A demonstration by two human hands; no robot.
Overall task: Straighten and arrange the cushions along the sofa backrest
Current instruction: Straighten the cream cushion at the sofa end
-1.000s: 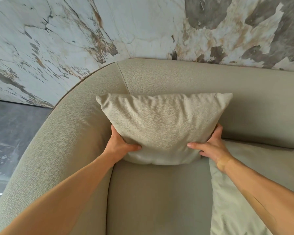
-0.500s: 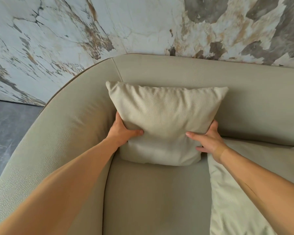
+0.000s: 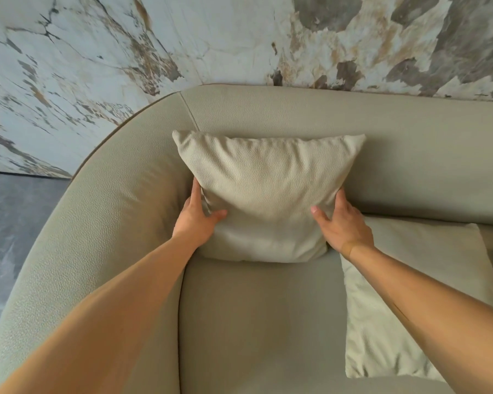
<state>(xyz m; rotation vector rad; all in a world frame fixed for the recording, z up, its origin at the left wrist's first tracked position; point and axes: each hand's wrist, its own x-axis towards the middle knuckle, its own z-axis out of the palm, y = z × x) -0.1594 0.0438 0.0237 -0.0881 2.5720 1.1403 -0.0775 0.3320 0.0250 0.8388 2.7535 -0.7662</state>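
Note:
A beige textured cushion (image 3: 268, 191) stands upright against the sofa backrest (image 3: 296, 112), in the curved left corner of the seat. My left hand (image 3: 197, 220) grips its lower left edge, thumb on the front and fingers behind. My right hand (image 3: 343, 226) grips its lower right edge the same way. A second, paler cushion (image 3: 404, 317) lies flat on the seat to the right, partly under my right forearm.
The sofa's rounded left arm (image 3: 97, 223) curves round beside the cushion. A marbled wall (image 3: 211, 38) rises right behind the backrest. Dark floor (image 3: 12, 223) shows to the left of the sofa. The seat (image 3: 254, 322) stretches in front of the upright cushion.
The cushion has moved back and a little left, lower into the corner against the backrest. Both hands stayed on its lower edges and moved with it.

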